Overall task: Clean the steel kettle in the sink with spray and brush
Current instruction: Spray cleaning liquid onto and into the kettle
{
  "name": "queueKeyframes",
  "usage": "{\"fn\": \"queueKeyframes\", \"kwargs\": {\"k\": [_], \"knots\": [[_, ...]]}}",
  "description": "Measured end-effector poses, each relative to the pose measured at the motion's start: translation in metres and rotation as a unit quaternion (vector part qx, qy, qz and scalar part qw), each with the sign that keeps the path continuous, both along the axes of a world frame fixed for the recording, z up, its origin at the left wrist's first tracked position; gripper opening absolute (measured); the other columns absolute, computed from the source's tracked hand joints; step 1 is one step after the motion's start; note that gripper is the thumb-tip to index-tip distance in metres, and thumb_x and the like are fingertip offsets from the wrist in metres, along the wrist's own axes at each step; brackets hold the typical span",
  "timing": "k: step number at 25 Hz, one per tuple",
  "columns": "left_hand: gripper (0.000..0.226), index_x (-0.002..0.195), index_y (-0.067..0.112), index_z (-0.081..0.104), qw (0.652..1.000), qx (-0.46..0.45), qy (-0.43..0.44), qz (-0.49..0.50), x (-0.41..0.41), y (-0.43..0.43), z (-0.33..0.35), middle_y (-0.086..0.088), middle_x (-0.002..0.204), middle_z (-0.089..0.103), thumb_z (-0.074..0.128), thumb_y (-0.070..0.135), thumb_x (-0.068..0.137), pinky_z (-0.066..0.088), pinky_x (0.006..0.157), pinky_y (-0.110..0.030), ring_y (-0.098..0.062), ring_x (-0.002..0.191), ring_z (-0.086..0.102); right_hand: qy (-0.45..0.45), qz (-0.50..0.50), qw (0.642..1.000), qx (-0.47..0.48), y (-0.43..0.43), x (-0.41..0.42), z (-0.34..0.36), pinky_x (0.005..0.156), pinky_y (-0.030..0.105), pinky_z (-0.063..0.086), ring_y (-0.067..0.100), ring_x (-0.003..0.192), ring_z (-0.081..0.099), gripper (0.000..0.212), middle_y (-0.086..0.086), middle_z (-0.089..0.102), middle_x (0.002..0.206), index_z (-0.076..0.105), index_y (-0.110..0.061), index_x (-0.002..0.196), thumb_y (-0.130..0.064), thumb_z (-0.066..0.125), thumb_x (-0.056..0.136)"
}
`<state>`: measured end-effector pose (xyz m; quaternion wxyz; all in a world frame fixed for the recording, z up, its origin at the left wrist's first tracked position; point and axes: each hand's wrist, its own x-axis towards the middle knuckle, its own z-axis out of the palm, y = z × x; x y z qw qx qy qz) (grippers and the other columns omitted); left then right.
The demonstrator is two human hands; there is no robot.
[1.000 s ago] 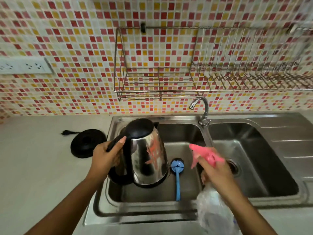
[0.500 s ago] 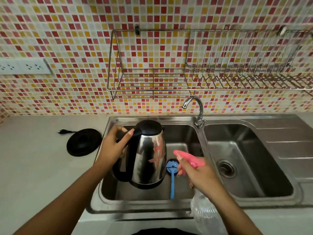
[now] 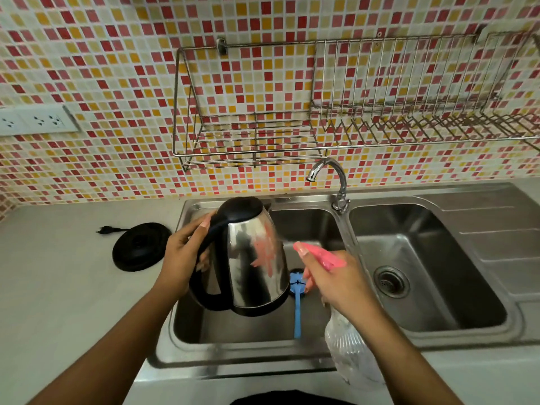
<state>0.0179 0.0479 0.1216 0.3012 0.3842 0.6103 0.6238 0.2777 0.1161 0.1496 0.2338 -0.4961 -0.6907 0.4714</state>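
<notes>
Basically spray step: left hand (image 3: pixel 184 258) wrapped round the handle holds the steel kettle (image 3: pixel 254 258) in the left sink (image 3: pixel 187 353) basin, right hand (image 3: pixel 336 283) grips the spray bottle (image 3: pixel 349 346) aimed at its side, so next probably squeeze, then swap for the brush (image 3: pixel 297 308) lying beside it.

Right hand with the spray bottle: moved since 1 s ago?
Yes. The right hand carried the spray bottle left, toward the kettle: its nozzle was right of the blue brush head, now sits directly above it in the view.
</notes>
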Motion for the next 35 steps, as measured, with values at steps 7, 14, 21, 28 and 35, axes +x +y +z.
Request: {"fn": "queueKeyframes", "kwargs": {"k": [7,14,21,28,35], "knots": [[0.033,0.125,0.021,0.063,1.0,0.01,0.0,-0.007,-0.007,0.001,-0.001,-0.004,0.047,0.04,0.048,0.026,0.096,0.033,0.036,-0.02,-0.015,0.037,0.034,0.023,-0.01,1.0,-0.013,0.0,0.0,0.006,0.048,0.027,0.047,0.0,0.042,0.055,0.044,0.004,0.071,0.071,0.073,-0.039,0.077,-0.074,0.046,0.078],[0.033,0.126,0.02,0.062,0.999,0.017,0.0,-0.036,-0.01,0.01,0.001,-0.001,0.045,0.042,0.047,0.025,0.097,0.034,0.036,-0.02,-0.015,0.037,0.034,-0.002,-0.052,0.998,0.019,-0.004,-0.01,0.006,0.042,0.029,0.048,0.007,0.035,0.051,0.065,0.012,0.066,0.056,0.071,-0.015,0.063,-0.073,0.049,0.079],[0.028,0.119,0.023,0.066,0.999,0.013,-0.05,-0.006,-0.011,0.017,0.003,-0.002,0.046,0.043,0.051,0.028,0.096,0.035,0.036,-0.019,-0.013,0.036,0.036,-0.031,-0.062,0.994,0.085,-0.019,-0.012,-0.016,0.054,0.044,0.055,0.022,0.048,0.063,0.076,0.011,0.063,0.052,0.063,-0.008,0.055,-0.08,0.05,0.072],[0.031,0.12,0.021,0.066,0.998,0.025,-0.064,-0.014,-0.015,0.015,0.005,-0.002,0.045,0.041,0.052,0.03,0.094,0.033,0.035,-0.019,-0.012,0.035,0.035,-0.03,-0.047,0.996,0.074,-0.022,-0.014,-0.02,0.056,0.043,0.057,0.017,0.046,0.063,0.068,0.009,0.065,0.053,0.065,-0.011,0.056,-0.076,0.054,0.074],[0.028,0.119,0.025,0.066,0.998,0.029,-0.06,-0.017,-0.02,0.012,0.008,-0.007,0.046,0.039,0.049,0.026,0.097,0.032,0.035,-0.02,-0.013,0.035,0.033,-0.024,-0.063,0.997,0.043,-0.013,-0.011,-0.008,0.056,0.033,0.054,0.008,0.044,0.06,0.065,0.008,0.068,0.058,0.068,-0.009,0.061,-0.07,0.054,0.079]]}}
